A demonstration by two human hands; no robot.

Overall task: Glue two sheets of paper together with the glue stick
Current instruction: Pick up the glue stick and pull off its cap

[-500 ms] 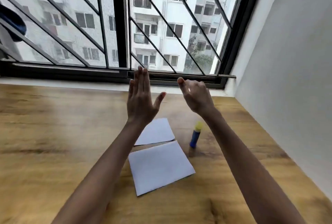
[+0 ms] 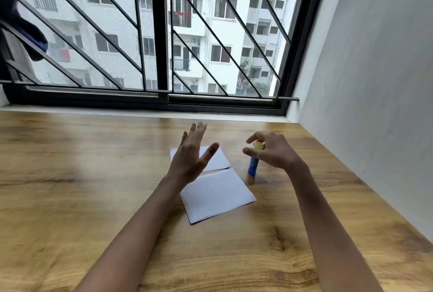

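Right hand (image 2: 273, 151) is over the glue stick (image 2: 253, 164), fingers curled loosely round its yellow cap (image 2: 258, 145), thumb on one side and fingertips on the other. The picture is blurred just there, so I cannot tell whether the fingers have actually closed on the cap or only sit around it. The stick stands upright on the wooden table (image 2: 70, 186), its blue body showing below the hand, its foot on the wood.

Left hand (image 2: 191, 155) is spread flat and wide, fingers straight and together, thumb swung out to the side, palm turned toward the right hand. It has hold of nothing. It hangs above the table, and the far sheet of paper (image 2: 216, 159) lies under and behind it, partly hidden by the palm and thumb.

The near sheet of paper (image 2: 218, 194) lies below the left wrist, toward the person, flat on the wood, tilted a little. Its far edge runs just beside the far sheet, with a thin strip of table between them. The glue stick stands just beside the near sheet's far right corner, between the two hands but closer to the right.

Beyond both hands, the barred window (image 2: 161, 34) and a grey wall (image 2: 375, 69) on the right hand's side
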